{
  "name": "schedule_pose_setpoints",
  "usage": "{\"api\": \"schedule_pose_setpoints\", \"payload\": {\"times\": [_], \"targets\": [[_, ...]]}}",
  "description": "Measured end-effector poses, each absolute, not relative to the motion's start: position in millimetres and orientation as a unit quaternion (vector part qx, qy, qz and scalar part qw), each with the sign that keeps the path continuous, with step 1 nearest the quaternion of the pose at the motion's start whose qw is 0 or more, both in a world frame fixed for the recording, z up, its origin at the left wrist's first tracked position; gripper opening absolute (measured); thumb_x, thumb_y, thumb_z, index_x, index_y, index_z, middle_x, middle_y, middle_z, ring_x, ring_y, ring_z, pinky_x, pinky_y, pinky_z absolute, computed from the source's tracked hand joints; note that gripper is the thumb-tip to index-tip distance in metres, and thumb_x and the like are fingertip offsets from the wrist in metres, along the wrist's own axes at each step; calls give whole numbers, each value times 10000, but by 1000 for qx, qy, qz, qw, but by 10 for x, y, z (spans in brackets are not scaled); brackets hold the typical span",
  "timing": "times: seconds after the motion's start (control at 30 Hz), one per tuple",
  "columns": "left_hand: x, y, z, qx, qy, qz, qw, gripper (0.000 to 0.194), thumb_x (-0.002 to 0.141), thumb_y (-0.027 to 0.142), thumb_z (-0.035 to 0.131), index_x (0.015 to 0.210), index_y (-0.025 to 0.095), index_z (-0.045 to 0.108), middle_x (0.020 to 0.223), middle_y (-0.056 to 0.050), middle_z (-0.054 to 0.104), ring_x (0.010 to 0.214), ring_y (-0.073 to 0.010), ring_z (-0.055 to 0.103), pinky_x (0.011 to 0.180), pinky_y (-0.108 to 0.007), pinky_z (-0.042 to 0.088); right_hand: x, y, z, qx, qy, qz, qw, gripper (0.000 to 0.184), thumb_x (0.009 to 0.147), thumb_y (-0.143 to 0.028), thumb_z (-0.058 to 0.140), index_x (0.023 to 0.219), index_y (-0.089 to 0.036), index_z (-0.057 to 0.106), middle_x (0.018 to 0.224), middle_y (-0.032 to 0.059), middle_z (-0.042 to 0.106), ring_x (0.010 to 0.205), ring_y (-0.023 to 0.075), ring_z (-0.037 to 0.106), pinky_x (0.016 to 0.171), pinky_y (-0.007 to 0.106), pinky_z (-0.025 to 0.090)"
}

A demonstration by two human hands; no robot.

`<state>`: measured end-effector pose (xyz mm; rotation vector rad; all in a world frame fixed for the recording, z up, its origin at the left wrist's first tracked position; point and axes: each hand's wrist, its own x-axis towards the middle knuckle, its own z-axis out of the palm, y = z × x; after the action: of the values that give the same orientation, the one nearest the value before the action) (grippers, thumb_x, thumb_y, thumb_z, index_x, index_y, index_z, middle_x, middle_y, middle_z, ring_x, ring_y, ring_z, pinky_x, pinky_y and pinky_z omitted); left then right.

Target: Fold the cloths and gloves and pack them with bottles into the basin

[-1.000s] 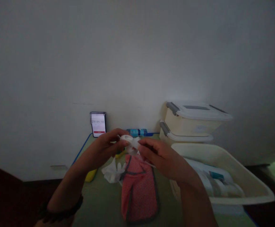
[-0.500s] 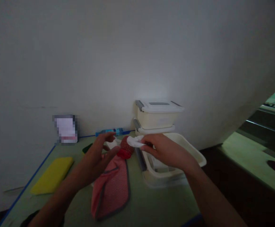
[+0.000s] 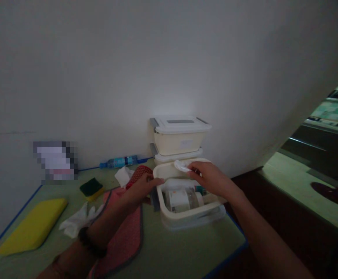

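Note:
Over the back part of a cream plastic bin (image 3: 163, 207), my right hand (image 3: 211, 176) pinches a small, pale white item (image 3: 181, 166) whose exact kind I cannot make out. Inside the bin lies a clear bottle (image 3: 180, 199) with a white label, and a dark green item (image 3: 200, 190) shows beside it. My left hand (image 3: 142, 188) is at the bin's left rim, thumb stretched out over it and fingers apart from the thumb. Close behind this hand is a red patterned cloth item (image 3: 139, 173). A pink cloth (image 3: 125, 240) with grey edging lies partly beneath the left forearm.
Lidded boxes (image 3: 180, 141) are stacked against the wall behind the bin. To the left lie a yellow sponge block (image 3: 35, 224), a green-and-yellow scouring sponge (image 3: 92, 188), white gloves (image 3: 80, 221), a crumpled white tissue (image 3: 124, 176) and a plastic bottle (image 3: 119, 161). Blue tape edges the table.
My right hand has carried the white item over the bin. My left hand has moved right to the bin's rim. The view has shifted, uncovering the gloves and the bottle in the bin.

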<state>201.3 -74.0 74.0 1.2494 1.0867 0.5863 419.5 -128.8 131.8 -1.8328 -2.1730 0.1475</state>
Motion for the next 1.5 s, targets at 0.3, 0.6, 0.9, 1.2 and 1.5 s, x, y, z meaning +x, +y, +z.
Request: {"api": "schedule_pose_setpoints", "payload": {"times": [0.3, 0.6, 0.9, 1.2, 1.5], "targets": [[2092, -823, 730, 499, 457, 322, 662, 313, 634, 243, 637, 928, 150, 581, 761, -28, 650, 680, -172, 638, 576, -258, 494, 4201, -1276, 1348, -654, -742, 23, 144, 230, 902, -265, 450, 860, -149, 645, 820, 85, 679, 710, 186, 587, 636, 279, 375], [1528, -1039, 968, 470, 460, 339, 673, 407, 639, 290, 625, 1020, 170, 549, 809, -31, 682, 707, -210, 666, 631, -318, 531, 3850, -1596, 1759, -649, -746, 1, 150, 255, 917, -320, 451, 970, -171, 650, 924, 84, 684, 793, 206, 599, 696, 310, 396], [408, -1365, 1137, 462, 508, 351, 636, 439, 645, 354, 632, 1048, 206, 542, 795, -32, 715, 672, -253, 687, 575, -346, 552, 3112, -1648, 1849, -576, -806, 57, 123, 211, 912, -271, 473, 946, -168, 654, 930, 71, 681, 830, 200, 590, 708, 302, 384], [-211, -1499, 751, 406, 516, 396, 643, 282, 723, 324, 598, 965, 192, 537, 761, -21, 688, 715, -241, 685, 610, -339, 547, 2432, -1488, 1569, -483, -859, 148, 82, 193, 891, -256, 500, 803, -150, 634, 764, 42, 649, 681, 141, 546, 617, 259, 352], [-383, -1426, 798, 536, 548, 336, 547, 364, 726, 434, 642, 1035, 242, 631, 1055, -40, 702, 1034, -277, 620, 866, -347, 508, 2300, -1448, 1524, -433, -878, 200, 36, 207, 895, -276, 488, 800, -153, 626, 745, 27, 631, 659, 128, 527, 612, 253, 354]]}}
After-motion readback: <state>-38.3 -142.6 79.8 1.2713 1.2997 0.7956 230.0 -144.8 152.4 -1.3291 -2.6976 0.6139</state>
